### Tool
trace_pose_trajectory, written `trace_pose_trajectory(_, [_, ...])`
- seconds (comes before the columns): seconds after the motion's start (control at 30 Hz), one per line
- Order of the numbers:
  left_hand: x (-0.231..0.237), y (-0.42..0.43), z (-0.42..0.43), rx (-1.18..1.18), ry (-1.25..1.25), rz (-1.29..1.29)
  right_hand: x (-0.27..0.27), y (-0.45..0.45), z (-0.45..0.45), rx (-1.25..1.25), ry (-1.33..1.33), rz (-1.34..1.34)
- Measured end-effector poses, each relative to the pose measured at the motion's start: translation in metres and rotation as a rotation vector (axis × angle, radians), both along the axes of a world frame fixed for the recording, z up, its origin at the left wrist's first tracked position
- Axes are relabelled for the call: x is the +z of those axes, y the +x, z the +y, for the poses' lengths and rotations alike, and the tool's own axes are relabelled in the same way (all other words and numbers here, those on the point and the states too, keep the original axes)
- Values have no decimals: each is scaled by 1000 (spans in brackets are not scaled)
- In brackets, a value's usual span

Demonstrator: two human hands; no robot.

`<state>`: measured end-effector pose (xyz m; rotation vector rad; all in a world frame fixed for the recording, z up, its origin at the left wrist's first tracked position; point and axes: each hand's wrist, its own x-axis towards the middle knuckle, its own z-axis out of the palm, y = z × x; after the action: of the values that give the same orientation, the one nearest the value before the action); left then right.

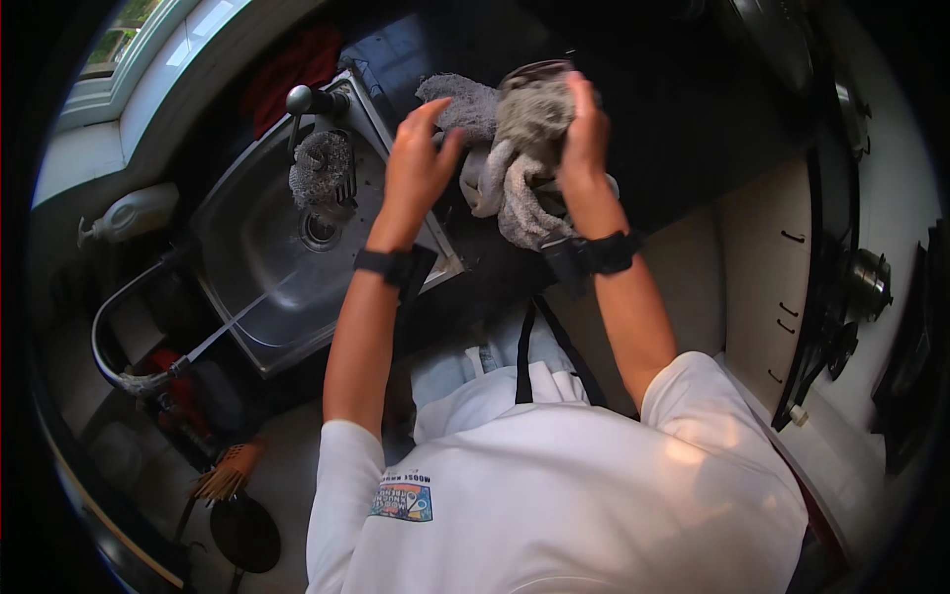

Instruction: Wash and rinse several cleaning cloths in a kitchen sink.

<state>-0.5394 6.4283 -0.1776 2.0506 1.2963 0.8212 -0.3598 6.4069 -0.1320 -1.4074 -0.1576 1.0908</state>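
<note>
My right hand (pixel 586 137) presses its fingers and palm against the side of a fluffy grey-beige cloth (pixel 536 111), which looks gripped. Part of a dark round rim (pixel 538 68) shows behind that cloth; what it belongs to is unclear. Beneath lies a bunched, pale terry towel (pixel 523 200) on the dark countertop (pixel 660 148). To the left, my left hand (pixel 423 160) hovers between the sink and the cloths, thumb apart from the fingers, holding nothing. A grey terry cloth (pixel 464 108) lies just beyond its fingertips.
Water runs from a curved faucet (pixel 104 327) into a stainless steel sink (pixel 237 245). A grey mesh-like bundle (pixel 320 171) sits above the drain (pixel 319 232). Around the sink are a pump bottle (pixel 141 211) and a red cloth (pixel 286 82). A steel pot (pixel 867 286) stands far right.
</note>
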Motion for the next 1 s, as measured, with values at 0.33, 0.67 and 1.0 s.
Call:
trace_pose_trajectory(0.33, [25,-39,-44,310,-86,-459,-70,111,-11,331,-613,-1332])
trace_pose_trajectory(0.67, [2,-308,-153,640,-272,-1709,10,-51,-68,431,129,-1451])
trace_pose_trajectory(1.0, [9,-323,-111,785,-388,-1985,-31,-333,-88,960,104,298])
